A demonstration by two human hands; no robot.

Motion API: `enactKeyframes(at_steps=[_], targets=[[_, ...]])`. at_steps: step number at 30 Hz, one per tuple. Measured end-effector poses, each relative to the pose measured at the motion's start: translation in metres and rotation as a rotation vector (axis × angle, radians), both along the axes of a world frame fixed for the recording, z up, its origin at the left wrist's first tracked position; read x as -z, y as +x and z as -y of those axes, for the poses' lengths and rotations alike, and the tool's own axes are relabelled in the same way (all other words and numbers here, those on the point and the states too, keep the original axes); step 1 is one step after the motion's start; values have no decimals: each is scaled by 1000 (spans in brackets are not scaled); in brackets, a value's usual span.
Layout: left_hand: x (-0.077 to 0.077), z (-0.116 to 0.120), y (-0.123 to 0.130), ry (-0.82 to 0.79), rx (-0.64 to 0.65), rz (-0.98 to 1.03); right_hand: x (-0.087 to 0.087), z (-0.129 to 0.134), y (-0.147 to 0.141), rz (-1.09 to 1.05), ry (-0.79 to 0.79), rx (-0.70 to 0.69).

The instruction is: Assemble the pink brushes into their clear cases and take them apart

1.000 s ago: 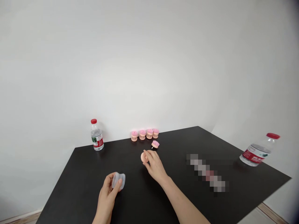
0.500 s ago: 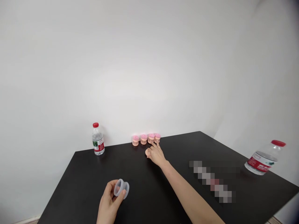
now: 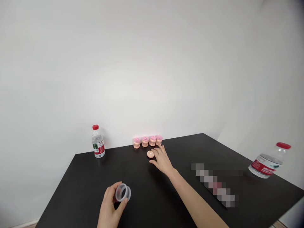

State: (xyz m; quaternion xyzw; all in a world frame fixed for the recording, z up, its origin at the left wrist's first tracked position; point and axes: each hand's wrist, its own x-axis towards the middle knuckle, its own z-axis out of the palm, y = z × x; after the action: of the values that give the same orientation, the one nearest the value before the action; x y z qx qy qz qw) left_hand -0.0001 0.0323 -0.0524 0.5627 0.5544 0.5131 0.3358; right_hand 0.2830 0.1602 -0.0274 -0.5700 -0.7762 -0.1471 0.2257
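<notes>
- In the head view, the peach disc (image 3: 150, 154) lay on the black table (image 3: 83, 190), just left of the spread, open fingers of the right hand (image 3: 162, 160), the nearer hand; I couldn't tell whether they touched.
- Being round, it showed no long axis.
- Nearside-left of the disc, the left hand (image 3: 110, 201) gripped a clear cup (image 3: 127, 193).
- Beyond it stood pink-bristled brushes (image 3: 145, 142).

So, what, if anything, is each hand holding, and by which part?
Left hand: the clear piece, by its outer side. Right hand: spread open, holding nothing.
</notes>
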Motion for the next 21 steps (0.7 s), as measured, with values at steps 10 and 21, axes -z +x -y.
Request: enactKeyframes(at_steps=[10,21], targets=[[-41,-37,44,-12,244,-290,45,52,35,-273,165,-57],[-28,-151,106,29,149,-474,60,41,43,-353,189,-54]])
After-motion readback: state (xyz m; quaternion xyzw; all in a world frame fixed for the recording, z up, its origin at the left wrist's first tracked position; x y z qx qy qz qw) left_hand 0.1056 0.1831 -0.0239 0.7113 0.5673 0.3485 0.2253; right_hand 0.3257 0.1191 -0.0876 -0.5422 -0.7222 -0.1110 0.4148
